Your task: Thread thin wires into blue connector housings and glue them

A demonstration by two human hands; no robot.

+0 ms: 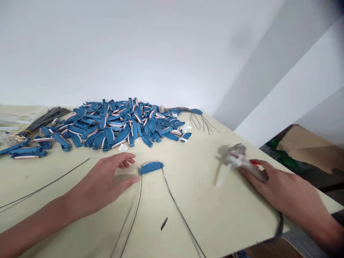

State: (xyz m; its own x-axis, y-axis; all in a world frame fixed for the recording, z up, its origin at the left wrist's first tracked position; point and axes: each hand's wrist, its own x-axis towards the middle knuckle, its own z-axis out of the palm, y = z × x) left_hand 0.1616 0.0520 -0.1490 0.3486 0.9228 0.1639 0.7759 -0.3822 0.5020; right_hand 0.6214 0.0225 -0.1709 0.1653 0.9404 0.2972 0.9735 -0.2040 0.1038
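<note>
Fabric strip (151,167), small, blue and curved, lies on the pale yellow table (206,211) before us, with thin black cords (174,202) trailing toward us from its ends. Just left of the strip, our left hand (111,175) is released, fingers and thumb parted. Well right of the strip, our right hand (285,188) grasps a blurred grey tool (248,166) with white wrapping near its tip. Beyond the strip, we see a heap of similar blue pieces (120,125).
</note>
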